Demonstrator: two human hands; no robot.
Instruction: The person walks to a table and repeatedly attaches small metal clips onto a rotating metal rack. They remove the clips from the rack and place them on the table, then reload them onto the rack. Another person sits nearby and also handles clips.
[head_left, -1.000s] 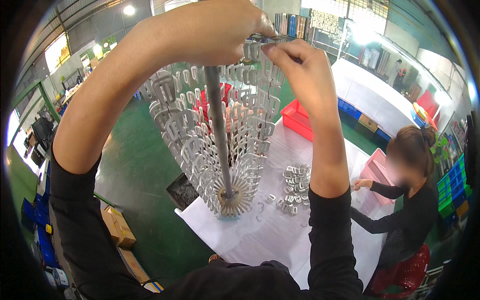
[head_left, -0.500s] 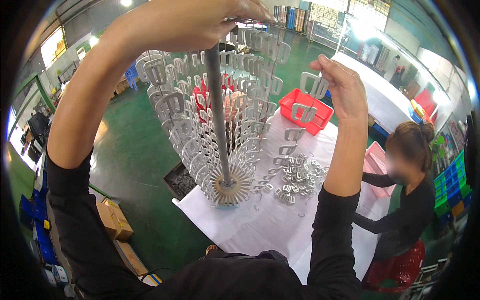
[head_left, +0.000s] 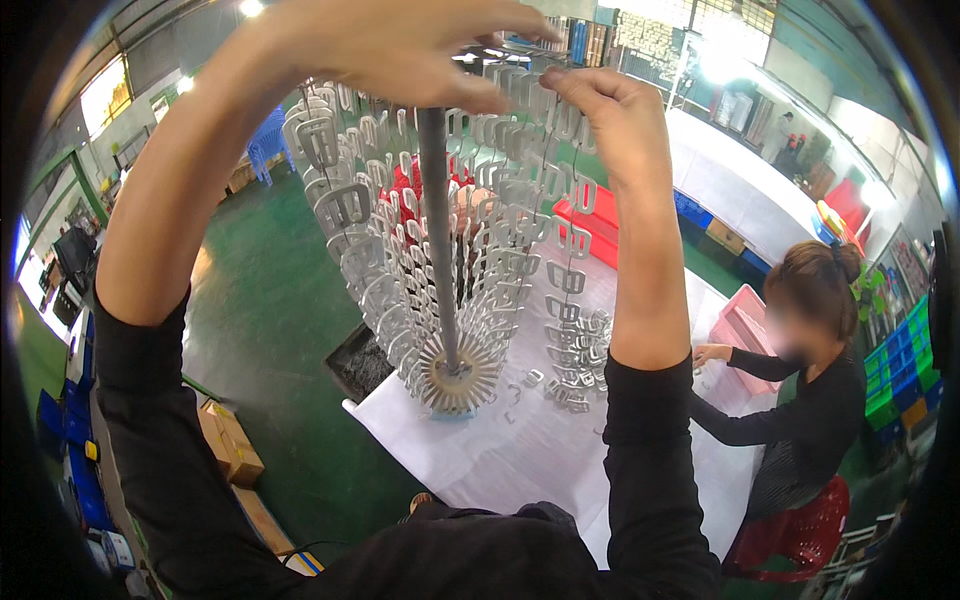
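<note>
A tall rack with a grey upright pole and a slotted round base stands before me. Rows of pale metal buckles hang around it on thin wires. Above the pole, my left hand reaches over the rack's top with its fingers apart. My right hand is beside the top right of the rack. Its thumb and forefinger pinch the upper end of a hanging strand of buckles, which runs down toward the table. Part of the rack's top is hidden behind my left hand.
Loose buckles lie on the white-covered table. A red bin sits behind my right forearm. At the right, a co-worker sits by a pink bin. A dark tray and cardboard boxes are at the left.
My right hand has moved left and up with the strand, from over the red bin to the rack's top. My left hand's fingers have spread. The co-worker's hand has come into sight.
</note>
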